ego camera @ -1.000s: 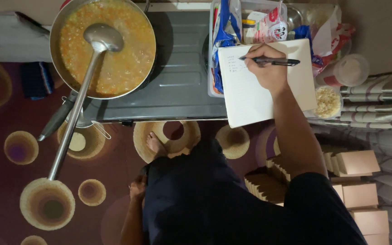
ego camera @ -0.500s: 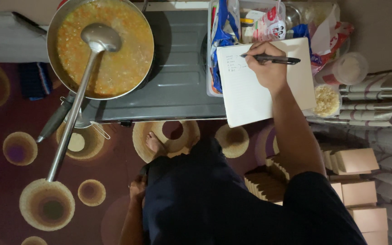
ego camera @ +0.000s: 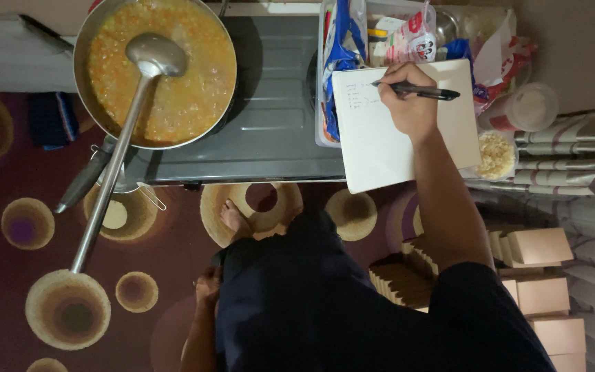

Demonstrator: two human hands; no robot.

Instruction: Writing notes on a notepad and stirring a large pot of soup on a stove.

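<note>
My right hand [ego camera: 408, 103] grips a black pen [ego camera: 418, 90] with its tip on the upper left part of a white notepad [ego camera: 380, 148], which lies over a tray at the stove's right end. Faint handwriting shows near the pen tip. My left hand [ego camera: 208, 286] hangs low beside my dark clothing, close to the patterned carpet; its fingers are in shadow and I see nothing in it. A metal pan [ego camera: 156, 69] of orange soup stands on the grey stove [ego camera: 277, 131], with a long steel ladle [ego camera: 122, 145] resting in it, handle sticking out over the floor.
A clear tray [ego camera: 325, 76] of packets sits behind the notepad. A lidded tub [ego camera: 528, 107] and a small bowl of pale bits [ego camera: 496, 155] stand to the right. Stacked tan boxes [ego camera: 538, 275] fill the lower right. My bare foot [ego camera: 234, 219] rests on the circle-patterned carpet [ego camera: 49, 275].
The pen hand has shifted only slightly on the notepad. Pan, ladle and left hand have stayed where they were.
</note>
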